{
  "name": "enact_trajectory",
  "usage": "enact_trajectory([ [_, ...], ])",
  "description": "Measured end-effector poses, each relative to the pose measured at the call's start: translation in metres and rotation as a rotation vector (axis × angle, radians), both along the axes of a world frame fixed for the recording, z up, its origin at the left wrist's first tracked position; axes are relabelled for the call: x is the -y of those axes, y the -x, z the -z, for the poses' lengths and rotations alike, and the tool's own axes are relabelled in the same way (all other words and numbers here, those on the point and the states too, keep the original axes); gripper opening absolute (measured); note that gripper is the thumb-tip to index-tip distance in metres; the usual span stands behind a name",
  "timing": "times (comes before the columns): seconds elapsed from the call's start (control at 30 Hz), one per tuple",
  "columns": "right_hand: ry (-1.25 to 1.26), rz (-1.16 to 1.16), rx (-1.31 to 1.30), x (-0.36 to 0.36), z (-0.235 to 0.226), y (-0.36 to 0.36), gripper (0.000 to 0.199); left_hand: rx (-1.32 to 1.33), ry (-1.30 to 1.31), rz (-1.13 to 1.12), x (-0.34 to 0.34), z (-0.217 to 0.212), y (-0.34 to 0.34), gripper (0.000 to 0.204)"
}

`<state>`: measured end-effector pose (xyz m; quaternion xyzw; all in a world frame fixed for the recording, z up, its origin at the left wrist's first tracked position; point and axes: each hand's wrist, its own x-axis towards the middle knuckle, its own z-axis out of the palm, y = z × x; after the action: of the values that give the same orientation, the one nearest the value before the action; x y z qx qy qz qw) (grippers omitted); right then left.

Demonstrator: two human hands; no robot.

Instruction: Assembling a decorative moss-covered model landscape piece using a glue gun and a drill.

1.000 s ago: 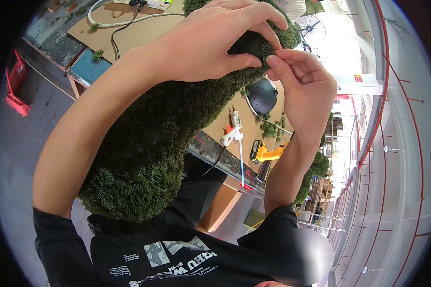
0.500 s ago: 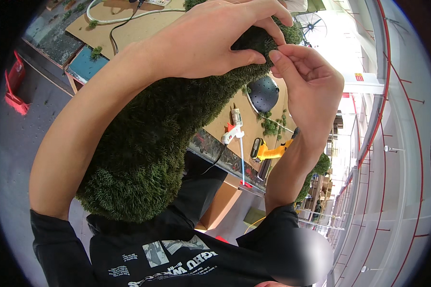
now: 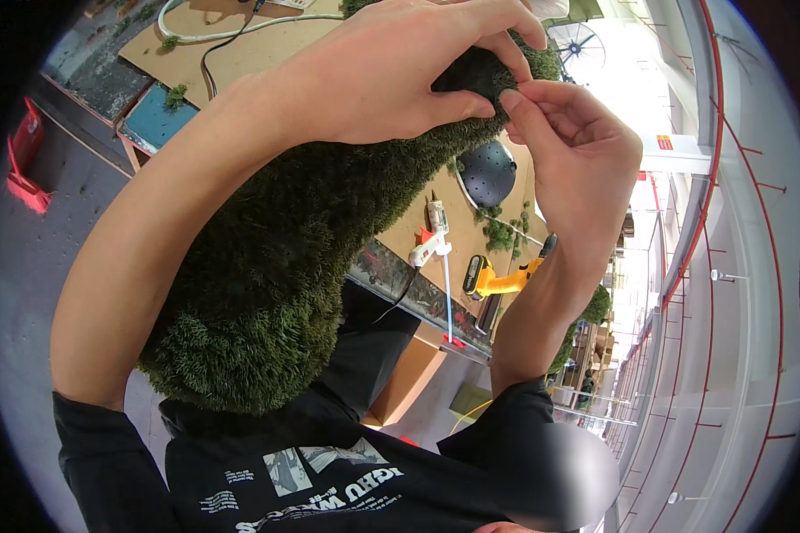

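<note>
A long, bulky form covered in dense dark green artificial foliage (image 3: 267, 258) runs from in front of my chest up to the top of the picture. My left hand (image 3: 400, 75) lies over its upper end, thumb and fingers spread apart on the foliage. Close beside those fingertips, my right hand (image 3: 578, 147) pinches thumb and forefinger together at the edge of the greenery. Whatever lies in that pinch is too small or hidden to make out.
On the brown worktop lie a white glue gun (image 3: 431, 244) with a glue stick, a yellow cordless drill (image 3: 498, 282), a dark perforated dome (image 3: 489, 175) and loose green sprigs (image 3: 502, 235). A red dustpan (image 3: 27, 160) is at far left. A cardboard box (image 3: 409, 377) sits below the table.
Both hands stay at the same spot on the foliage, with the right hand shifted very slightly. Nothing has visibly been taken up or let go.
</note>
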<state>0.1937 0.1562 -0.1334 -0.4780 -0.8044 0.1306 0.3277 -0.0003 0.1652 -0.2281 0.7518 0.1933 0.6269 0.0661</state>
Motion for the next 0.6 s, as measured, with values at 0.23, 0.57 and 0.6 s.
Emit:
enact_trajectory([
  [0.23,0.015,0.034,0.016,-0.001,-0.004,0.002,0.009,-0.024,-0.01,-0.073,-0.01,0.001,-0.005,0.055],
  [0.57,0.002,0.011,0.238,-0.012,-0.02,-0.002,0.018,-0.025,0.052,-0.011,-0.002,0.002,-0.001,0.054],
  [0.6,0.011,0.015,0.282,-0.018,-0.021,-0.007,0.025,-0.011,0.022,-0.006,-0.003,0.003,-0.001,0.054],
])
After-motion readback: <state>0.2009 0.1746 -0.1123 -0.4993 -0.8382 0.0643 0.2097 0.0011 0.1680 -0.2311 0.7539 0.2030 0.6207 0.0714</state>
